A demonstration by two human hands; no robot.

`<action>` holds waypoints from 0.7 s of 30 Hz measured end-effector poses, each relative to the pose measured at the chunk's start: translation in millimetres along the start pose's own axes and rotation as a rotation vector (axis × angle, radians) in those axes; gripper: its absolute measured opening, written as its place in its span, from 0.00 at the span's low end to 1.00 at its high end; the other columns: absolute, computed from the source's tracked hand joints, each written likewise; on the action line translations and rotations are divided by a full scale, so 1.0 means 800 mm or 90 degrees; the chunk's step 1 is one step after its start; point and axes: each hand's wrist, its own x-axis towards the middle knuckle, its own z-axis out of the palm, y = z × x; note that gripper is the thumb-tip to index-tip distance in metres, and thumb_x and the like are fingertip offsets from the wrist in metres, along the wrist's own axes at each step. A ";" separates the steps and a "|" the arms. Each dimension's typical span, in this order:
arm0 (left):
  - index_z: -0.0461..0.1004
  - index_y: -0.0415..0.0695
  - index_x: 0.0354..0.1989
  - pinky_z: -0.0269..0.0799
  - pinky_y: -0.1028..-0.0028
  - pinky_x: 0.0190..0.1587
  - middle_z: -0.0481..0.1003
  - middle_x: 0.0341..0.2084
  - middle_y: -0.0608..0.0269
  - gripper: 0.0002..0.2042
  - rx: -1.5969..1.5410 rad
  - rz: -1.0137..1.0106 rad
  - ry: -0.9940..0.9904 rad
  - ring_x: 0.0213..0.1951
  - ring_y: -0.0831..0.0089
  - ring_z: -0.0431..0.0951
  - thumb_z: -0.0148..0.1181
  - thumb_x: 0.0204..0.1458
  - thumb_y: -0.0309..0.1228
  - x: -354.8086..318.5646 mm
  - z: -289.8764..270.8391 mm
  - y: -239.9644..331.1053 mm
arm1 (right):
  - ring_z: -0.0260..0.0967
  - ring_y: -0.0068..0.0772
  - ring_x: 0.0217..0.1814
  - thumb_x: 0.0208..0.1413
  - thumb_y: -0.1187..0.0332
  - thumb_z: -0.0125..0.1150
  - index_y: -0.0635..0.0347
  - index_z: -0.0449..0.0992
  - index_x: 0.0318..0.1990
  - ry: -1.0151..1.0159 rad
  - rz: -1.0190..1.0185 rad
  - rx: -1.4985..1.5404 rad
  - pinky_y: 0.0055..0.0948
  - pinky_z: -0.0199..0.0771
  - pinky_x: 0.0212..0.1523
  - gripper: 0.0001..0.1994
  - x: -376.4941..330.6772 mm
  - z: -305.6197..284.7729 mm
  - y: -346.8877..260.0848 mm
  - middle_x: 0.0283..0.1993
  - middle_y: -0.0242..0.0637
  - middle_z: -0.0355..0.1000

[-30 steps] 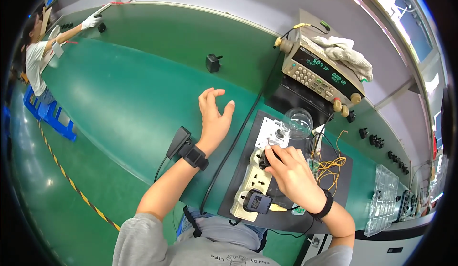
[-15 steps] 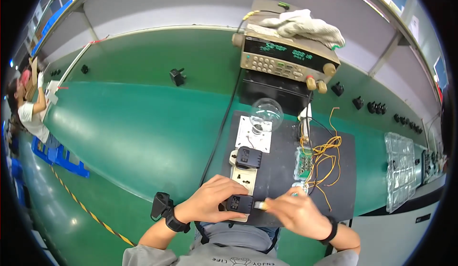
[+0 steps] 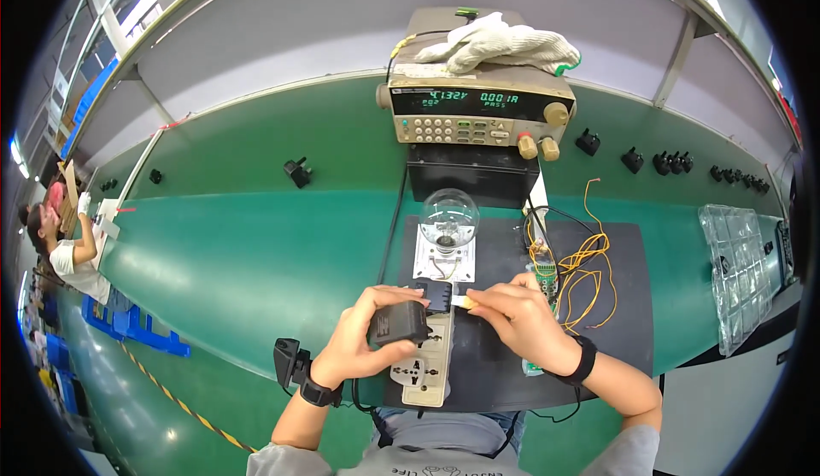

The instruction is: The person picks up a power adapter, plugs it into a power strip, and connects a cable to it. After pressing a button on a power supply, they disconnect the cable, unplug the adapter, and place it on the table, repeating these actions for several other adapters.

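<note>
My left hand [image 3: 359, 331] is closed round a black power adapter [image 3: 400, 323], held tilted just above the cream power strip [image 3: 436, 365]. A second black adapter [image 3: 437, 295] sits on the strip's far end, partly behind the held one, and my left fingertips reach its edge. Pinched in my right hand [image 3: 530, 318] is a small white-and-yellow plug [image 3: 461, 302], its tip at the right side of that second adapter. How deep the tip goes cannot be made out. The near sockets of the strip are exposed.
Behind the strip, a clear glass bulb [image 3: 450, 220] stands on a white plate [image 3: 427, 264]. A bench instrument [image 3: 487, 113] with a lit display carries white gloves [image 3: 504, 47]. Yellow wires [image 3: 589, 262] and a green circuit board [image 3: 544, 281] lie rightward. Beyond is a clear plastic tray [image 3: 739, 279].
My left hand has lifted the near adapter off the strip. My right hand has moved the plug from that adapter to the far one. The instrument's display reads differently.
</note>
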 end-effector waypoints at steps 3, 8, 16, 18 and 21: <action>0.62 0.39 0.39 0.62 0.58 0.56 0.74 0.41 0.43 0.23 -0.150 -0.139 0.052 0.51 0.54 0.71 0.66 0.44 0.42 0.002 0.005 -0.010 | 0.69 0.29 0.30 0.48 0.74 0.62 0.63 0.78 0.39 0.022 -0.008 0.011 0.28 0.57 0.40 0.09 0.004 0.003 -0.002 0.28 0.34 0.74; 0.62 0.38 0.44 0.68 0.69 0.48 0.71 0.46 0.49 0.21 -0.388 -0.074 0.073 0.46 0.66 0.72 0.61 0.51 0.39 0.018 -0.010 -0.053 | 0.70 0.31 0.30 0.47 0.70 0.64 0.62 0.76 0.41 -0.015 -0.046 -0.030 0.29 0.58 0.41 0.13 0.014 -0.009 0.004 0.30 0.34 0.74; 0.66 0.40 0.49 0.64 0.67 0.47 0.67 0.41 0.53 0.20 0.399 -0.153 0.421 0.42 0.59 0.69 0.61 0.49 0.33 0.089 -0.089 -0.219 | 0.73 0.44 0.39 0.43 0.64 0.67 0.64 0.75 0.43 0.138 0.144 -0.428 0.37 0.65 0.43 0.20 0.088 -0.151 0.146 0.38 0.46 0.75; 0.68 0.44 0.47 0.64 0.64 0.47 0.69 0.39 0.55 0.20 0.350 -0.182 0.446 0.41 0.58 0.69 0.65 0.46 0.33 0.120 -0.091 -0.233 | 0.72 0.43 0.43 0.40 0.64 0.69 0.64 0.73 0.47 0.149 0.280 -0.407 0.38 0.68 0.46 0.24 0.096 -0.173 0.248 0.42 0.45 0.74; 0.68 0.45 0.47 0.64 0.63 0.46 0.70 0.39 0.56 0.21 0.465 -0.171 0.334 0.41 0.57 0.70 0.66 0.44 0.32 0.153 -0.092 -0.248 | 0.66 0.48 0.55 0.36 0.64 0.74 0.66 0.63 0.57 0.172 0.391 -0.335 0.39 0.66 0.54 0.38 0.091 -0.175 0.376 0.53 0.51 0.68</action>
